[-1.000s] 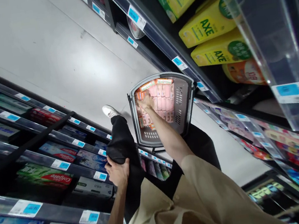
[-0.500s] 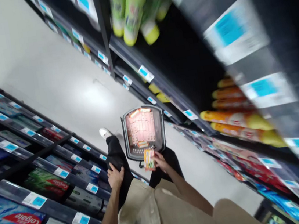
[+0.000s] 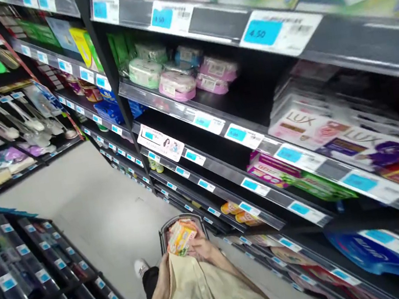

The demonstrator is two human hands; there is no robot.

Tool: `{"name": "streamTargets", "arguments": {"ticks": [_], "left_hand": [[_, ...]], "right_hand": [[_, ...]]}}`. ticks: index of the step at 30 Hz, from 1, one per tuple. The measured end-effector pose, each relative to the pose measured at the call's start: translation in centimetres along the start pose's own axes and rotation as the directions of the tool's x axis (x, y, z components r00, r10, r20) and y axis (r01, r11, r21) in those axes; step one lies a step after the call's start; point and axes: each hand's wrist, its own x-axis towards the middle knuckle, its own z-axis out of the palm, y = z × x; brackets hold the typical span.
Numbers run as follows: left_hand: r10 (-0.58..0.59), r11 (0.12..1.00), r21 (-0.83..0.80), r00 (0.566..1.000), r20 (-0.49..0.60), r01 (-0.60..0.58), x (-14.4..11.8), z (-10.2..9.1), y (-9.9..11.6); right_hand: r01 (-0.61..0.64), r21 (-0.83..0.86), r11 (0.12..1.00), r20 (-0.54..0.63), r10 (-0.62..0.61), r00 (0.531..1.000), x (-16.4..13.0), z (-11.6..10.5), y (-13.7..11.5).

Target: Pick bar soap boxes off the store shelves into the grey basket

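At the lower middle of the frame, the pack in the right hand looks like glossy printed wrap, orange and yellow. The basket behind it is grey plastic with a dull finish. The shirt is matt beige cloth. The floor at left is smooth and pale with a soft sheen. The shelves at right look like dark painted metal, edged with glossy paper price tags.

Left hand mostly hidden behind beige shirt; basket largely covered by orange pack; pack print blurred.
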Motion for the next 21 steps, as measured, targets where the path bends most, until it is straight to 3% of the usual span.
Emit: {"name": "streamTargets", "arguments": {"ticks": [3, 6, 9, 12, 14, 16, 18, 21], "left_hand": [[0.226, 0.971, -0.097, 0.973, 0.045, -0.220, -0.1, 3.6, 1.3], [0.371, 0.926, -0.081, 0.929, 0.005, -0.369, -0.3, 4.9, 3.1], [0.384, 0.914, 0.100, 0.918, 0.096, -0.393, -1.7, 4.6, 4.9], [0.346, 0.841, 0.338, 0.900, 0.264, -0.422, -4.7, 4.6, 6.1], [0.368, 0.765, 0.402, 0.854, 0.366, -0.503, -6.8, 5.2, 6.6], [0.431, 0.695, 0.387, 0.782, 0.451, -0.606, -8.6, 6.1, 6.7], [0.480, 0.663, 0.360, 0.742, 0.467, -0.656, -9.9, 6.9, 6.6], [0.466, 0.718, 0.372, 0.803, 0.371, -0.589, -11.1, 7.6, 6.1]], "right_hand": [[0.049, 0.016, 0.999, 0.060, -0.050, 0.997, -0.9, 1.5, -2.7], [0.028, 0.062, 0.998, 0.091, -0.033, 0.995, -3.0, 2.7, -3.9], [-0.018, 0.104, 0.994, 0.081, 0.009, 0.997, -5.3, 4.0, -4.8], [-0.051, 0.132, 0.990, 0.067, 0.043, 0.997, -6.6, 5.2, -5.8], [-0.072, 0.159, 0.985, 0.069, 0.062, 0.996, -6.8, 6.0, -6.5], [-0.079, 0.189, 0.979, 0.066, 0.068, 0.995, -6.6, 6.6, -7.0], [-0.067, 0.215, 0.974, 0.063, 0.055, 0.997, -6.3, 7.1, -7.2], [-0.053, 0.257, 0.965, 0.077, 0.035, 0.996, -6.0, 7.5, -7.3]]}}
